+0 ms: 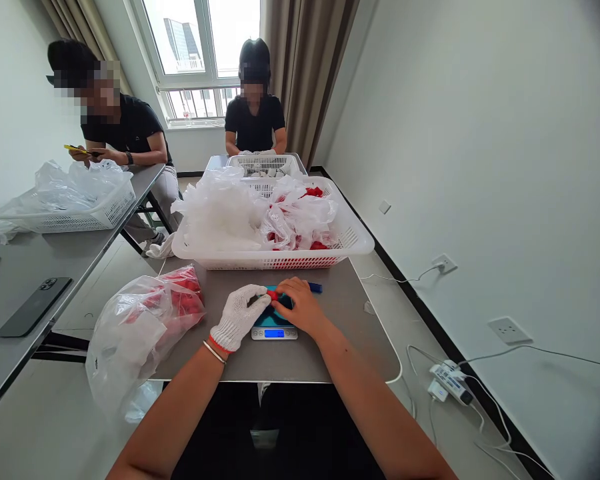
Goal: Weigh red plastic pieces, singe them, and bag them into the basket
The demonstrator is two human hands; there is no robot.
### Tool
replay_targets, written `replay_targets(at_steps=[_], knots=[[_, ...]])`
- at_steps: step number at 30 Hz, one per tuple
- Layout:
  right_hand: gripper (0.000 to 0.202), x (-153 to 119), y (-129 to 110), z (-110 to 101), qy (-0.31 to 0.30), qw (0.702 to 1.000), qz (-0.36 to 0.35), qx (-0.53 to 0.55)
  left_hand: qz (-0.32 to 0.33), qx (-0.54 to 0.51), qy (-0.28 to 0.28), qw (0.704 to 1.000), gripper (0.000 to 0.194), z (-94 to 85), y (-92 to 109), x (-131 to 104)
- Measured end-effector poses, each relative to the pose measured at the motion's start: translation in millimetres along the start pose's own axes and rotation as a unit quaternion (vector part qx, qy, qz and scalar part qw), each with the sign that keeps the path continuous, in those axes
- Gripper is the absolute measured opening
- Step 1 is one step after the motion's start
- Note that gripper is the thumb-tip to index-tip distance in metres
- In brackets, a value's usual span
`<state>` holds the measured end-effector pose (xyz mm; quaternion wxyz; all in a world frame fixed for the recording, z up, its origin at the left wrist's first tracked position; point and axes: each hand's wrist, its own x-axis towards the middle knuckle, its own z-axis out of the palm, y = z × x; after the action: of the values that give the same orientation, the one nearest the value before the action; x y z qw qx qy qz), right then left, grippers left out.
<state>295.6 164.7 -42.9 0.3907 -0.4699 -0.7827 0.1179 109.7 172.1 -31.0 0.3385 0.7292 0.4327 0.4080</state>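
Grey table [360, 333]: scale [274, 333] beneath the fingers [285, 287], basket [280, 256] beyond, bag [145, 313] left, blue object [315, 288] just right.

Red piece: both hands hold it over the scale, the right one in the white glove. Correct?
No, wrong hand: the head view shows the white glove on the left hand; the right hand is bare. Both do hold the red piece over the scale.

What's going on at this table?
A person holds a small red piece between both hands, the left hand gloved and the right hand bare, above a small digital scale. A bag of red items lies to the left, and a big white basket holding plastic bags stands beyond.
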Motion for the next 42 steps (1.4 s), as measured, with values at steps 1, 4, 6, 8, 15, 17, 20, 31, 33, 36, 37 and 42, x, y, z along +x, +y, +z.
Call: replay_targets(at_steps=[1, 4, 6, 8, 15, 17, 20, 31, 33, 36, 37, 42], knots=[[0.007, 0, -1, 0, 0.011, 1.000, -0.013, -0.016, 0.016, -0.009, -0.001, 1.000, 0.016, 0.0, -1, 0], [0.003, 0, -4, 1, 0.043, 0.998, -0.042, -0.032, 0.069, -0.021, -0.003, 0.997, 0.011, -0.4, -2, 0], [0.001, 0, -6, 1, 0.042, 0.998, -0.047, -0.010, 0.087, -0.019, -0.004, 0.996, 0.008, -0.6, 0, 0], [0.003, 0, -7, 1, 0.021, 0.999, -0.037, 0.030, 0.097, -0.018, -0.004, 0.995, 0.006, -0.5, 2, 0], [0.015, 3, -4, 0, 0.022, 0.968, 0.136, 0.209, 0.101, -0.016, 0.072, 0.992, 0.007, 0.3, 0, -2], [0.024, 3, -5, 0, 0.020, 0.929, 0.211, 0.304, 0.107, 0.003, 0.053, 0.993, 0.004, 0.7, -1, -2], [0.033, 3, -7, -1, -0.004, 0.876, 0.259, 0.407, 0.137, 0.030, 0.029, 0.990, 0.006, 2.1, -1, -2], [0.032, 0, -11, -4, -0.032, 0.919, 0.205, 0.335, 0.085, -0.069, 0.034, 0.993, 0.009, 2.4, 0, 0], [0.027, -1, -9, -4, -0.002, 0.951, 0.154, 0.268, 0.061, -0.096, 0.028, 0.993, 0.010, 1.8, 0, 0], [0.026, -2, -7, -3, 0.026, 0.976, 0.070, 0.207, 0.035, -0.119, 0.019, 0.992, 0.015, 1.2, 2, 0], [0.027, -2, -6, -3, 0.029, 0.978, 0.054, 0.199, 0.023, -0.127, 0.019, 0.991, 0.017, 1.2, 3, -1], [0.033, -2, -1, -1, 0.011, 0.988, 0.011, 0.153, -0.092, -0.244, 0.036, 0.965, 0.029, 1.3, 8, -1]])
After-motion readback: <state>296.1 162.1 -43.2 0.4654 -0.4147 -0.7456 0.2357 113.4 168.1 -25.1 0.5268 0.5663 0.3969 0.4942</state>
